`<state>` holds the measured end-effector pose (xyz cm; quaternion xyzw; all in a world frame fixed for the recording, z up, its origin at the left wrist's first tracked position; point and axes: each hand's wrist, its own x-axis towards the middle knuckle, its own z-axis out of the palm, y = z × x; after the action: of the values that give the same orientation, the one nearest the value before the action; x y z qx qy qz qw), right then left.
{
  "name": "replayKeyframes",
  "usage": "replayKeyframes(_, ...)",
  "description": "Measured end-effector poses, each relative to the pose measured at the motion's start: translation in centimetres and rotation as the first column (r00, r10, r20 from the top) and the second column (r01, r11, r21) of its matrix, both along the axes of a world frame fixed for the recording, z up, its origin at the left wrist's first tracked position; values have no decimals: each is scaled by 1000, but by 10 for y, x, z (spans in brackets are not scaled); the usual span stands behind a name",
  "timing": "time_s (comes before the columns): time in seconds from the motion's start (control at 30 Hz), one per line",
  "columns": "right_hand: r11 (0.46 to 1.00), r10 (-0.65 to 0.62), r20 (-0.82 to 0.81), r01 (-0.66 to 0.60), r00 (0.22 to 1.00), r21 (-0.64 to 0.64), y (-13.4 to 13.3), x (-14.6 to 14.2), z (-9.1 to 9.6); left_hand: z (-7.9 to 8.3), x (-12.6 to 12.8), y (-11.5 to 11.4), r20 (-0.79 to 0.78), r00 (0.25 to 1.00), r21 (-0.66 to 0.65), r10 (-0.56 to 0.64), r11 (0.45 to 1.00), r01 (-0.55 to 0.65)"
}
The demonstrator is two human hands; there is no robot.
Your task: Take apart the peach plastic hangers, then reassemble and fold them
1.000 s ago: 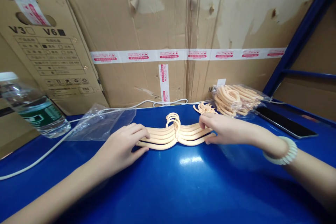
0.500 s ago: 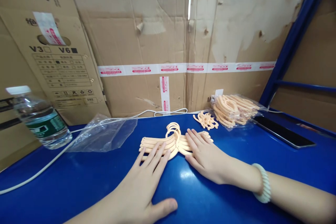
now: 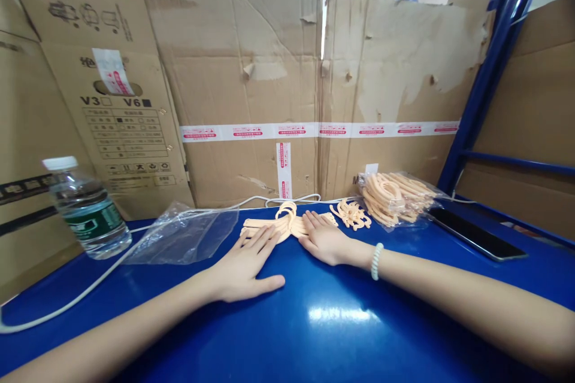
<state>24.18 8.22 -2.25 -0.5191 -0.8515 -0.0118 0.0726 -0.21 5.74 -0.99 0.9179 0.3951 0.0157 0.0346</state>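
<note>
Your left hand point(image 3: 245, 269) is spread flat, palm down, its fingers on the left arms of the peach hangers point(image 3: 286, 233); your right hand point(image 3: 326, 240) lies equally flat, fingers extended over their right arms. Beneath is a glossy blue worktop point(image 3: 278, 341), with cardboard panels point(image 3: 247, 96) upright along its back edge and a blue metal frame point(image 3: 489, 72) at the right. There are several hangers, overlapping too closely to count; one pile of small pieces point(image 3: 351, 214) just right of them; one bagged bundle point(image 3: 395, 197) and one phone point(image 3: 478, 233) toward the back right corner; one clear bag point(image 3: 184, 239) and one bottle point(image 3: 92, 215) toward the back left. The hangers lie partly under both hands, near the back edge's middle.
</note>
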Motion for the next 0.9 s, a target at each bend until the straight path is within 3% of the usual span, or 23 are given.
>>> replayKeyframes(0.17, 1000, -18, 12, 18, 1000, -24, 19, -3, 1, 2, -1, 15, 1, 1000, 3, 11, 1000, -11)
replayKeyframes(0.4, 999, -37, -8, 37, 999, 21, 14, -3, 3, -3, 1, 15, 36, 999, 36, 19, 999, -20)
replayKeyframes(0.57, 996, 15, -30, -13, 999, 90, -7, 7, 8, -4, -4, 4, 91, 996, 103, 21, 994, -30)
replayKeyframes(0.73, 974, 160, -75, -145, 984, 172, -45, 25, 10, -11, -11, -15, 143, 990, 187, -13, 982, -14)
replayKeyframes(0.9, 969, 238, -207, -217, 949, 117, -57, 31, 5, -21, -18, -21, 280, 960, 329, -11, 940, -86)
